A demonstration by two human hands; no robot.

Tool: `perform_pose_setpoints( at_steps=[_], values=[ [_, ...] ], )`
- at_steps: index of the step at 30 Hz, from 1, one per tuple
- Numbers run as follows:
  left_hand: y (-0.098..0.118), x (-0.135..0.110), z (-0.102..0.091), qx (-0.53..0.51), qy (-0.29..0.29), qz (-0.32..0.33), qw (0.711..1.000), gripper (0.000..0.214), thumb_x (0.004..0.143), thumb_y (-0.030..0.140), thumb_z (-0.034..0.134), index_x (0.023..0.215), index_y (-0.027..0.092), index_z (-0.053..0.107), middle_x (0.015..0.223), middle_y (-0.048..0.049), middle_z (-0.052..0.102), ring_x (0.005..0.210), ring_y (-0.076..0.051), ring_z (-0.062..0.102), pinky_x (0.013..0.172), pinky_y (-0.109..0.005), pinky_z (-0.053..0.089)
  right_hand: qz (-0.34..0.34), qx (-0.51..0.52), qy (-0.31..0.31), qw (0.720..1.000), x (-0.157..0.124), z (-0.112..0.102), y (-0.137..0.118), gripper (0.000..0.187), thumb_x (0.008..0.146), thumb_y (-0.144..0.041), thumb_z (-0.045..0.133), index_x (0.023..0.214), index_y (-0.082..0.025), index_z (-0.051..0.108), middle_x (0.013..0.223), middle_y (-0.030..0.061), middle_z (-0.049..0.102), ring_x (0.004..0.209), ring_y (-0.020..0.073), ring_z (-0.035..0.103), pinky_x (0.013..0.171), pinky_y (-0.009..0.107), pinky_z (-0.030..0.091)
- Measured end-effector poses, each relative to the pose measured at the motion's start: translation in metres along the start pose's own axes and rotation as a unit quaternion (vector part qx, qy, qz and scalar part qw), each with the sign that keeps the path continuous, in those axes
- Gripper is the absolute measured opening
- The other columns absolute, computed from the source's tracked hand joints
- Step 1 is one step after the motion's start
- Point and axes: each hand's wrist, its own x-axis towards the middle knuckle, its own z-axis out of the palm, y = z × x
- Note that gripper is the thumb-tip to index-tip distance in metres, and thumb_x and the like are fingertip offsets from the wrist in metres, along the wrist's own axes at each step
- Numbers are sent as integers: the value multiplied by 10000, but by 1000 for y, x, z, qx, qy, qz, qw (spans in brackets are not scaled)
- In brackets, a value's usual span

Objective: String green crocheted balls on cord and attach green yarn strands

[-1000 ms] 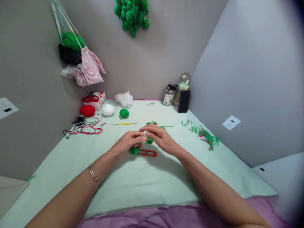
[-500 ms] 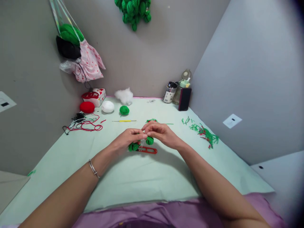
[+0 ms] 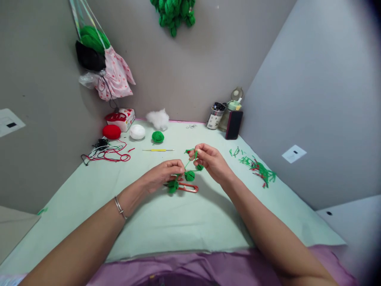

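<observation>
Green yarn (image 3: 187, 163) runs taut between my two hands. My left hand (image 3: 168, 171) is closed, pinching the yarn between thumb and fingers. Slightly higher and to the right, my right hand (image 3: 210, 159) pinches a green strand at its fingertips. Between and below the hands hangs or lies a small green crocheted ball with a dark line (image 3: 189, 176), and another green ball (image 3: 199, 167) shows beneath the right fingers. Under the left hand are more green pieces (image 3: 172, 186), partly covering red thread snips (image 3: 188, 187) on the table.
A yellow crochet hook (image 3: 158, 150) lies beyond the hands. Behind it stand green (image 3: 157, 137), white (image 3: 137, 132) and red yarn balls (image 3: 112, 132), and white stuffing (image 3: 158, 119). Green and red yarn scraps (image 3: 258, 171) lie right. A phone (image 3: 234, 125) leans against a bottle.
My right hand has moved up and right, away from the left, drawing the green yarn out between them. The green balls below have shifted and more of them shows. The view has tilted slightly.
</observation>
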Motion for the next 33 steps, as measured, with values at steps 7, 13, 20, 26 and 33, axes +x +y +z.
perform_pose_setpoints(
  at_steps=[7,13,20,26,33],
  values=[
    [-3,0,0,-17,-59,-17,998,191,807,340,721,756,192,612,824,-33,648,768,-171,621,720,-292,443,54,99,-48,993,-5,12,-12,286,816,-407,757,844,-194,568,619,-63,459,530,86,466,491,213,346],
    [-2,0,2,-49,-82,-23,995,233,847,374,707,794,185,583,809,-33,649,823,-208,692,802,-340,494,32,103,21,994,-1,2,-17,276,749,-362,782,818,-195,573,612,-68,411,495,67,274,448,217,205],
    [-3,2,2,-89,-1,-4,996,211,828,320,738,875,186,582,808,3,622,650,-111,616,735,-281,523,26,72,66,995,3,-6,-14,288,689,-309,811,903,-177,669,763,0,659,504,52,314,457,215,242],
    [-3,5,2,-46,88,52,994,258,786,361,770,914,189,625,868,-21,664,668,-119,622,678,-267,512,-6,34,78,996,1,-5,-12,280,722,-369,803,912,-203,681,803,1,710,468,46,316,435,221,239],
    [0,5,2,-5,162,108,981,348,754,386,798,1017,212,650,724,25,600,572,-94,492,521,-214,374,-24,-80,61,995,-2,1,-9,189,808,-330,706,926,-187,746,855,33,739,483,61,364,444,246,298]
  ],
)
